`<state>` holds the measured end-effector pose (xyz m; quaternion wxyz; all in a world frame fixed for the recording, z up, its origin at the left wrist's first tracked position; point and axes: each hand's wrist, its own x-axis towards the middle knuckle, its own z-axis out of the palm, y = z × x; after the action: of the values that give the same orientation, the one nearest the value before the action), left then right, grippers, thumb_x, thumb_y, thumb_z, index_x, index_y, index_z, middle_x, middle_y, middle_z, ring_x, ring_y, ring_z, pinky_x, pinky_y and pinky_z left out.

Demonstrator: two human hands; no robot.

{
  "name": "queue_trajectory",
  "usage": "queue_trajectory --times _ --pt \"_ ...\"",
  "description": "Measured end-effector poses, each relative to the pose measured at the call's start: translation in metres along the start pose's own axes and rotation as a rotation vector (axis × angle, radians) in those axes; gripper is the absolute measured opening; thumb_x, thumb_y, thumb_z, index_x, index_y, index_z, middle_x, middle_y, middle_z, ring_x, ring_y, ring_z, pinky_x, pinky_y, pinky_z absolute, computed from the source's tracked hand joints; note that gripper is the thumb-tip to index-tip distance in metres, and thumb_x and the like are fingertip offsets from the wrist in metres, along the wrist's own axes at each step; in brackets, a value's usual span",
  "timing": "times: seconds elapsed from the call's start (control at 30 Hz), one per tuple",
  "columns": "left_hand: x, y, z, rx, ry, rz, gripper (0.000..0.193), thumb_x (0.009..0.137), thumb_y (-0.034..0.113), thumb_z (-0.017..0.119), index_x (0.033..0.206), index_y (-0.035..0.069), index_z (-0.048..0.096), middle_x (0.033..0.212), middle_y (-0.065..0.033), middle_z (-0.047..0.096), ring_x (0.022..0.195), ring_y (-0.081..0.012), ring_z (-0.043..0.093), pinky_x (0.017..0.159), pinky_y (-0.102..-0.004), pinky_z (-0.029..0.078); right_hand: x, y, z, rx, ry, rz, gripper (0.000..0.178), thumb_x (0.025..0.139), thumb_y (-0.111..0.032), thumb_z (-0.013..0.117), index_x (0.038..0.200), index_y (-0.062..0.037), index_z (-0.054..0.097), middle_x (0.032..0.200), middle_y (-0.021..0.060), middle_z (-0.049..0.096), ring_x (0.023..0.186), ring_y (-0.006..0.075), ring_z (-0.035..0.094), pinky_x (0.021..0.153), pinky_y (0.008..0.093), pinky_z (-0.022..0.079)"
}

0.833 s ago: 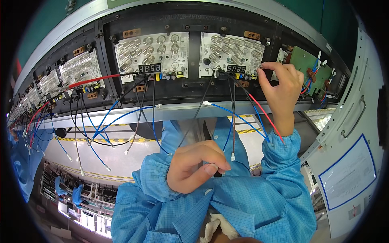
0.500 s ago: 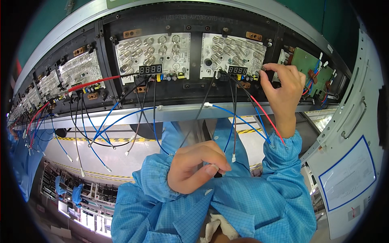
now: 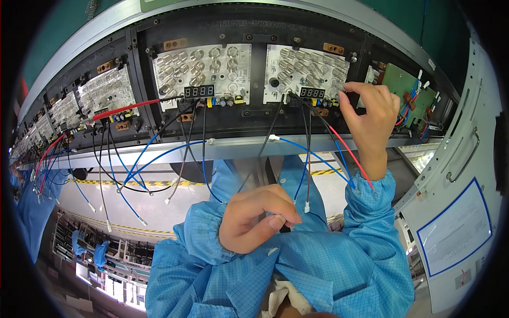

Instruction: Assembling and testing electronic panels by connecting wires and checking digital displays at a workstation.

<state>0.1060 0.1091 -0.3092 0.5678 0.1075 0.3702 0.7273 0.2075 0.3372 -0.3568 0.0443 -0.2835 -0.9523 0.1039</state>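
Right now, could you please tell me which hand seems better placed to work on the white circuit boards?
Probably the right hand: it is raised beside one white circuit board, while the left hand is curled before the blue jacket, apart from the boards.

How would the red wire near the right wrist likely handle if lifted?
The red wire is probably light, given how thin it looks. It seems bendable yet fairly springy, since it slants out nearly straight. Its free travel may be limited, as its upper end leads toward the white circuit board.
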Motion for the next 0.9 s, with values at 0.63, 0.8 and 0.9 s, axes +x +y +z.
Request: queue_trajectory --times 0.63,0.8,0.9 --pt "0.0 0.003 -0.002 0.012 0.029 0.027 0.016 0.086 0.003 0.045 0.092 -0.003 0.058 0.08 -0.0136 0.059 0.067 -0.0177 0.057 0.061 -0.0269 0.045 0.004 -0.002 -0.002 0.018 -0.006 -0.082 0.015 0.067 -0.014 0.072 0.079 -0.0129 0.063 0.076 -0.003 0.062 0.07 0.0146 0.054 0.067 0.0301 0.033" --pt "0.006 0.053 0.008 0.449 -0.067 -0.052 0.015 0.078 0.002 0.056 0.093 0.002 0.06 0.076 -0.0094 0.058 0.062 -0.0198 0.056 0.058 -0.028 0.046 0.004 0.004 -0.026 0.17 0.049 -0.087 0.017 0.065 -0.012 0.073 0.08 -0.0106 0.063 0.075 0.0004 0.061 0.069 0.0175 0.055 0.064 0.0305 0.035" --pt "0.02 0.083 0.023 1.16 -0.153 0.055 0.014 0.078 0.007 0.059 0.092 0.003 0.06 0.071 -0.0078 0.055 0.06 -0.0213 0.057 0.05 -0.0318 0.043 0.027 0.0 -0.043 0.154 0.108 -0.329 0.019 0.063 -0.006 0.07 0.08 -0.012 0.063 0.077 -0.0014 0.059 0.07 0.0184 0.054 0.063 0.0311 0.037"
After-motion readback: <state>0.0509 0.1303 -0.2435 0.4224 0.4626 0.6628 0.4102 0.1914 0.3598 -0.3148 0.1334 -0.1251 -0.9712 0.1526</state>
